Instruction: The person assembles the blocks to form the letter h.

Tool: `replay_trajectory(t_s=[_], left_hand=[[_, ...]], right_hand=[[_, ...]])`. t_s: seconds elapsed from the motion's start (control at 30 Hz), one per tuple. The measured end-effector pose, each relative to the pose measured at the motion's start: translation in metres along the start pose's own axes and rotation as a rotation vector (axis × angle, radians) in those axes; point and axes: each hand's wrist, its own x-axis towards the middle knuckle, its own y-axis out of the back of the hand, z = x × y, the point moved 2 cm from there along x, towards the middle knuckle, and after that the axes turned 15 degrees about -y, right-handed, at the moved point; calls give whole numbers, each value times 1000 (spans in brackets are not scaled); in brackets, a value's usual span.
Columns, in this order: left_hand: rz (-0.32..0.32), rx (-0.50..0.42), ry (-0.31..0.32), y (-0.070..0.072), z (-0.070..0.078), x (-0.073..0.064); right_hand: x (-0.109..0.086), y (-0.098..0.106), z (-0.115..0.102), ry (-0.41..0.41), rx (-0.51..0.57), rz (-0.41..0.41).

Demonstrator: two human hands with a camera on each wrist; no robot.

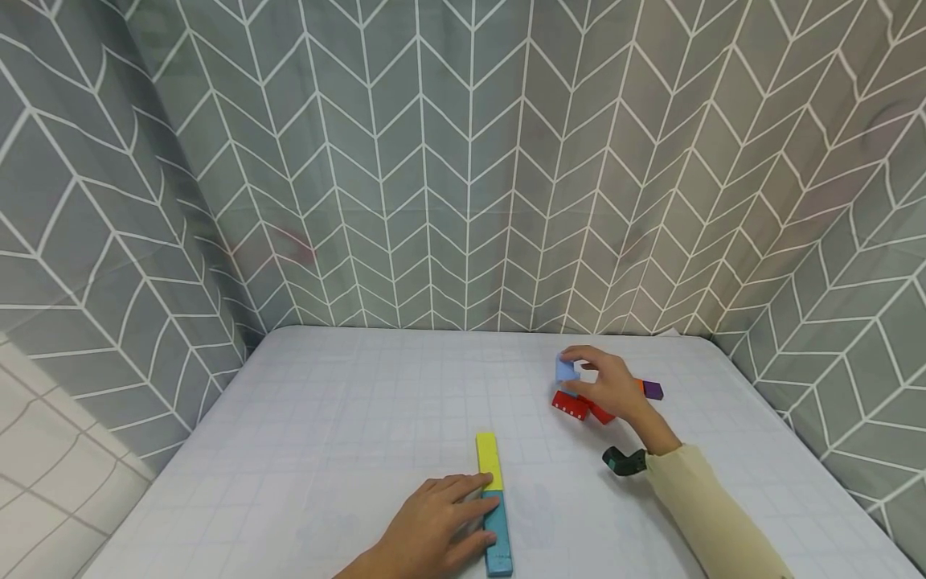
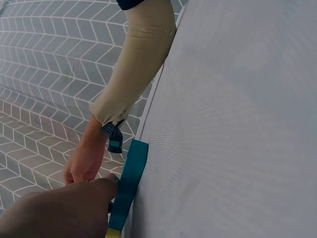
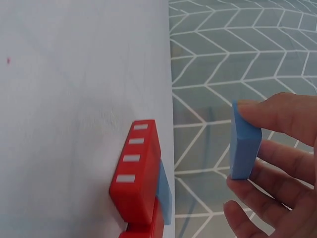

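Note:
In the head view, my right hand (image 1: 613, 388) pinches a light blue block (image 3: 245, 144) between thumb and fingers, held above the table at the right. Below it lie a red block with white marks (image 3: 136, 171), another red block (image 1: 600, 413) and a second light blue block (image 3: 164, 193), partly hidden. Near the front, my left hand (image 1: 437, 523) rests its fingers against a teal block (image 1: 499, 535) and a yellow block (image 1: 488, 452). Those two stand end to end in a straight row. In the left wrist view, the thumb touches the teal block's side.
A purple block (image 1: 653, 390) and an orange block (image 1: 640, 385) show just beyond the right hand, partly covered by it. A dark wrist camera (image 1: 624, 461) sticks out from the right sleeve (image 1: 705, 498). Patterned curtains (image 1: 463, 177) surround the white table (image 1: 347, 418).

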Motion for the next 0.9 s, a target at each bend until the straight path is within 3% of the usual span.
replay_trajectory(t_s=[0.33,0.63,0.9], left_hand=[[-31,-5,27,1,1,2],[-15,-2,16,0,1,0],[-14,-10,12,1,0,0]], right_hand=[[-3,-9,-13,-12,-5,-38],[-5,-22,-25,-44,6,-57],[-7,-33,-33,22,16,-84]])
